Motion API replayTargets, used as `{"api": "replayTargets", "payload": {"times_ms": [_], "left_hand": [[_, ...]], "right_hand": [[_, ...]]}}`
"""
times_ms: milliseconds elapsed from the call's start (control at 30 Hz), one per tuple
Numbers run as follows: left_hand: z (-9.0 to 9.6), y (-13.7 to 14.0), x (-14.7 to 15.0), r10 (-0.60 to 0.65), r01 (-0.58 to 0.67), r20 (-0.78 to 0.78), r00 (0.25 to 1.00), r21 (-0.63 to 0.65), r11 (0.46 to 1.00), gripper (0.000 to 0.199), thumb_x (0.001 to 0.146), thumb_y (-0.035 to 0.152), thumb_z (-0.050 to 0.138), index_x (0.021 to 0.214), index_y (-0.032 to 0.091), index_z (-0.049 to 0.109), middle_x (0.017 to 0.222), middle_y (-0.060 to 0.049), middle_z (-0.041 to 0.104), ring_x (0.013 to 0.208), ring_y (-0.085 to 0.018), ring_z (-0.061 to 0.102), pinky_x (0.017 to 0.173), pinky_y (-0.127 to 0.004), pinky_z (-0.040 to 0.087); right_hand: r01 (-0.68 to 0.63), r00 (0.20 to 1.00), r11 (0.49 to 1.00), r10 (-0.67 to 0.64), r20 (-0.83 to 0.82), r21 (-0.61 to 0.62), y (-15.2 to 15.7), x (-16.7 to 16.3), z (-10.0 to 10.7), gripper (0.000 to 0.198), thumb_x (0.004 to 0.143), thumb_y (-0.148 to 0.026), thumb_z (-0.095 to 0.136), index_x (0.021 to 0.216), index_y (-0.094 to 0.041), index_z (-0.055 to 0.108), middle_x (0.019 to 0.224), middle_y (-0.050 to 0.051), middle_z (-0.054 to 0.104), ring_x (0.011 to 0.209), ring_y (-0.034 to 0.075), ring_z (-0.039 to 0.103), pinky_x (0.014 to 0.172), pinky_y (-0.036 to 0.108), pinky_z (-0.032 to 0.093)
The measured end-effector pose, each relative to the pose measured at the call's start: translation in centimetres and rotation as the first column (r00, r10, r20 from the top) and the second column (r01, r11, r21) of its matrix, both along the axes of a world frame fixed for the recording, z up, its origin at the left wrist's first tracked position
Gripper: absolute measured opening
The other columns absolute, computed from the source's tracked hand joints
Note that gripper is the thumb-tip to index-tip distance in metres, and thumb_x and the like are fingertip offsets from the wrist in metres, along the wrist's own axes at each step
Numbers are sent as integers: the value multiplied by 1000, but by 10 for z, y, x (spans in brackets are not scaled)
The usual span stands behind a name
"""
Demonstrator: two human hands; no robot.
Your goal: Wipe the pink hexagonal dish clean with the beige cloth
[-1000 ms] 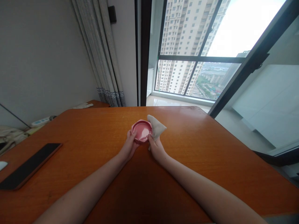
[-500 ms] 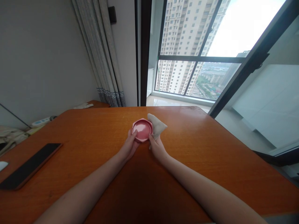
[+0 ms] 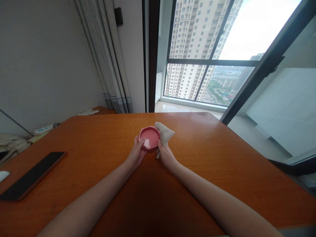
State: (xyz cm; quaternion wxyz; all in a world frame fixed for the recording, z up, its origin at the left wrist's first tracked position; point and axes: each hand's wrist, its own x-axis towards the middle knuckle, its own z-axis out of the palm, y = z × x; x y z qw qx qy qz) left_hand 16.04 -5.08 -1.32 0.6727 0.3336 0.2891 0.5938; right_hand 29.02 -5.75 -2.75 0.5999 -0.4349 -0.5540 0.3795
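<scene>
A shallow pink dish point(image 3: 149, 135) with an angular outer rim and a round, glossy hollow is held over the middle of the table. My left hand point(image 3: 137, 152) grips its left side, thumb over the rim and fingers beneath. On the other side, my right hand point(image 3: 167, 154) is closed around a pale grey cloth point(image 3: 165, 132), which bunches up against the dish's right edge. The right thumb lies close to the rim. Most of the right fingers are hidden behind the cloth and dish.
Both forearms rest above a brown wooden table point(image 3: 209, 171). A black flat panel with a brown edge point(image 3: 34, 174) lies on the left, beside a white object point(image 3: 3, 175). Further back stand a power strip point(image 3: 45, 129), a grey curtain point(image 3: 108, 65) and a window point(image 3: 209, 62).
The dish has tilted a little toward me and shifted slightly left. The cloth has moved slightly left and down with my right hand. Both hands keep their hold.
</scene>
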Motion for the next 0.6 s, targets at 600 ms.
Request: {"api": "replayTargets", "payload": {"times_ms": [600], "left_hand": [[-3, 8, -3, 187, -186, 12, 982, -92, 978, 37, 77, 39, 62, 108, 21, 54, 108, -4, 61, 97, -18, 58, 82, -31, 50]], "right_hand": [[-165, 972, 942, 105, -210, -293, 7, 1, -16, 55, 76, -62, 55, 110, -19, 64, 114, 7, 66, 112, 28, 58, 95, 39, 49]]}}
